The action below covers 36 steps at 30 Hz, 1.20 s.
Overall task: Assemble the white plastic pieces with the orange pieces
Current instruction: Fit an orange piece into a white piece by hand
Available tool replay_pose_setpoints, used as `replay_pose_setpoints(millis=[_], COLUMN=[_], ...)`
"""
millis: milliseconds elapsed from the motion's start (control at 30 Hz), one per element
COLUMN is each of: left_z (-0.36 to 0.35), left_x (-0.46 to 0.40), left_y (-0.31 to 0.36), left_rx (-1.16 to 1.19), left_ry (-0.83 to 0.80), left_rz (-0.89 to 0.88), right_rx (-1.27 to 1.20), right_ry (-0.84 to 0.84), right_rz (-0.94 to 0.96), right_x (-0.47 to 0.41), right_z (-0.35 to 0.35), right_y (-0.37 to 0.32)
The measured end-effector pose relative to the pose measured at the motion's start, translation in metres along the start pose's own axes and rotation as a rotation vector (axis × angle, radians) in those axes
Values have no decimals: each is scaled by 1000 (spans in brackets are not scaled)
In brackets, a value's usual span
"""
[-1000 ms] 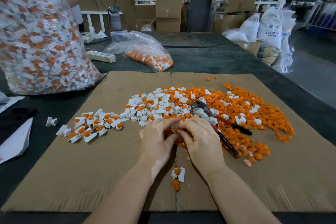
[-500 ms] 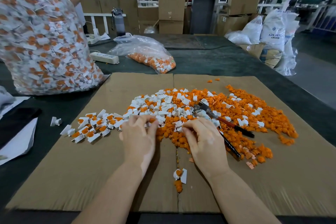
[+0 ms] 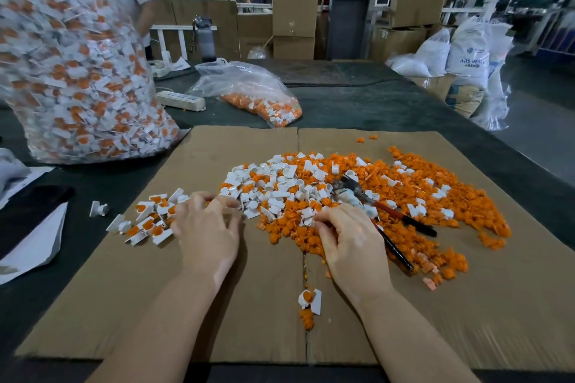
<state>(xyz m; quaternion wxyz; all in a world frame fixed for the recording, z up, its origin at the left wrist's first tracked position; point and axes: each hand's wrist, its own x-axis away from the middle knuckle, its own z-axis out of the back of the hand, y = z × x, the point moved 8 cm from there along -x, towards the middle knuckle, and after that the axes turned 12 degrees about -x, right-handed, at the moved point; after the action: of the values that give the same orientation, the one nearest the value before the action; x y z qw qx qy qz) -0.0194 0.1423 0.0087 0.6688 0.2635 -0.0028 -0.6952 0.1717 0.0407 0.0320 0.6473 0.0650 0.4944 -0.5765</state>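
Left hand (image 3: 207, 228), fingers (image 3: 217, 200) loosely spread, has moved left from the right hand to the assembled pieces (image 3: 149, 221), apparently depositing one. Right hand (image 3: 351, 239) fingers curl into the orange pieces (image 3: 404, 196) beside white pieces (image 3: 273, 183) on the cardboard (image 3: 466, 320); its hold cannot be told.

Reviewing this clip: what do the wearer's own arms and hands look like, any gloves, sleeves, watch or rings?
Both forearms are bare as far as the frame shows: no sleeves, no gloves. The left hand and right hand show no watch, wristband or ring on their visible backs. Nails look short and unpainted where visible.
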Motion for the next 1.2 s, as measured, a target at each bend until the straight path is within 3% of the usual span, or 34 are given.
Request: replay_pose_setpoints(millis=[100,233,467,733,833,1000,1200], left_z=[2,-12,-13,-16,-16,-9,-18], left_x=[8,22,22,35,31,3,-20], left_y=[27,48,46,73,75,62,61], left_rx=[215,188,428,697,683,488,83], left_ry=[-48,-229,-252,-373,-356,-162,-83], left_rz=[-221,-383,-211,-203,-192,-118,-119], right_rx=[5,-2,-16,-96,-110,-88,-58], right_ry=[2,11,-16,-72,-26,39,49], right_rz=[7,7,70,45,-2,-24,-20], right_x=[0,0,0,0,-1,-1,-2], right_z=[0,1,-2,-3,0,6,5], right_y=[-1,0,-5,-5,-1,0,0])
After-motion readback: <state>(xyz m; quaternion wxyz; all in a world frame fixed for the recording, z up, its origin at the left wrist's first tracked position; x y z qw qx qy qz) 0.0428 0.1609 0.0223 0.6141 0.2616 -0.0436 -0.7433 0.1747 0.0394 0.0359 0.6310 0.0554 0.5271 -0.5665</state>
